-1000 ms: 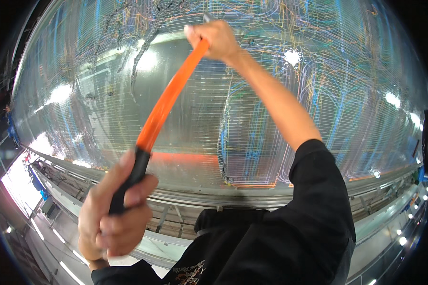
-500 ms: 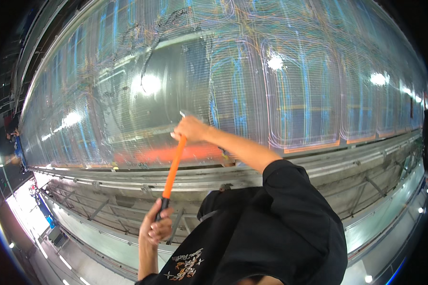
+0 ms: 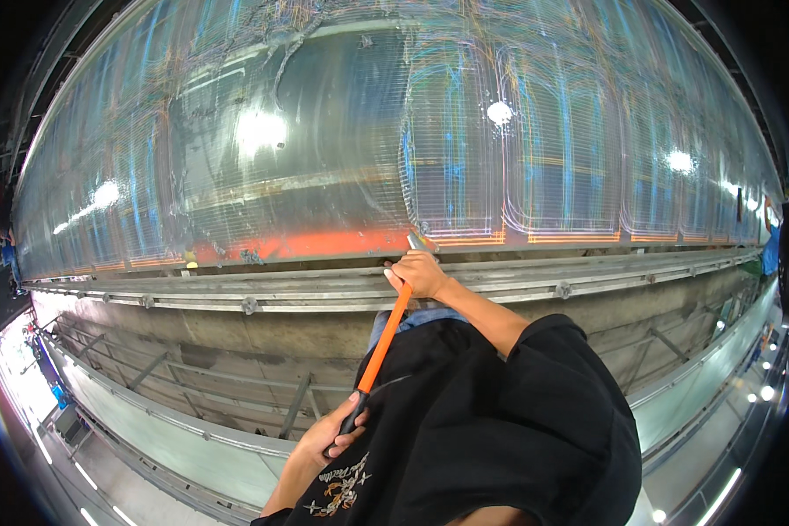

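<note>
Both my hands grip a long-handled scraper with an orange shaft (image 3: 386,346). My left hand (image 3: 327,431) is closed round its black grip, low in front of my black shirt. Further up the shaft, my right hand (image 3: 419,272) is wrapped near the metal head (image 3: 415,242). That head lies at the near edge of a large glossy panel (image 3: 324,149), by the right end of a red strip (image 3: 298,243). Left of a ragged seam, part of the panel is smooth and dark. Coloured line patterns cover the part to its right.
A metal rail (image 3: 324,298) runs along the panel's near side, with a framework of bars (image 3: 202,386) below it. Peeled, crumpled shreds (image 3: 289,57) cling to the dark area. People stand at the far left (image 3: 7,250) and far right (image 3: 771,241).
Both hands and the scraper have moved right and toward my body. The scraper's head has come from over the red strip down to the panel's near edge.
</note>
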{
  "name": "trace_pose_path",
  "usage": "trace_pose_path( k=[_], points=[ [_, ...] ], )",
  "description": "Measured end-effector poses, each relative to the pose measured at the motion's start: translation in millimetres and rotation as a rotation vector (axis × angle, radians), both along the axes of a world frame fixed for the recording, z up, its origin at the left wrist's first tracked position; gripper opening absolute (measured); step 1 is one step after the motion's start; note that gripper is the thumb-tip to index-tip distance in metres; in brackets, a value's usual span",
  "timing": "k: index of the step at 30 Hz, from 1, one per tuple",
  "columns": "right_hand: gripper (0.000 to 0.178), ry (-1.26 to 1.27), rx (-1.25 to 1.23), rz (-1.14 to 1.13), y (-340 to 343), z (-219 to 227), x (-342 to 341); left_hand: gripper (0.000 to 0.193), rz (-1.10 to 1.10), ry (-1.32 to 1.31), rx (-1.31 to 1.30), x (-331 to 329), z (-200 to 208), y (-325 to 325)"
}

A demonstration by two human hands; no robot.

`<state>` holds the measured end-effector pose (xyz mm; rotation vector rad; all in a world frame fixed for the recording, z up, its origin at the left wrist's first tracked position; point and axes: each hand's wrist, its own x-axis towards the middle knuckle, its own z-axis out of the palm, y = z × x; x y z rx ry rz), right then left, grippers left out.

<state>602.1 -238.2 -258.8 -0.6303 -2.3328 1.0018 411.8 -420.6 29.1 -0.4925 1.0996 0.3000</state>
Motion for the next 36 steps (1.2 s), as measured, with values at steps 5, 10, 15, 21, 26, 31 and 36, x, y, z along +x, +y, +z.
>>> trace_pose_path(
  k=[5, 10, 15, 21, 26, 31, 36],
  points=[
    [0.035, 0.099, 0.036, -0.007, 67.9, -6.7, -40.4, 0.049, 0.182, -0.176, -0.026, -24.8, 14.3, 72.0],
    [0.035, 0.145, -0.004, -0.097, 154.1, -18.8, -89.0, 0.048, 0.200, -0.211, -0.115, -73.2, 26.3, 189.2],
    [0.037, 0.256, 0.037, -0.134, 283.3, -27.4, -129.8, 0.051, 0.133, -0.073, -0.218, -102.1, 30.2, 325.3],
    [0.039, 0.268, 0.122, 0.009, 457.5, -34.6, -154.3, 0.053, 0.485, -0.075, -0.166, -111.6, -0.4, 435.4],
    [0.041, -0.031, 0.202, -0.043, 534.2, -40.7, -147.4, 0.048, 0.513, -0.329, 0.053, -132.5, -58.5, 472.1],
    [0.036, -0.088, 0.149, 0.182, 475.7, -30.4, -146.9, 0.047, 0.484, -0.348, 0.203, -106.8, -61.1, 392.2],
    [0.026, -0.039, 0.105, 0.230, 271.6, -8.5, -139.6, 0.048, 0.706, -0.453, 0.023, -94.7, -31.2, 205.2]
  ],
)
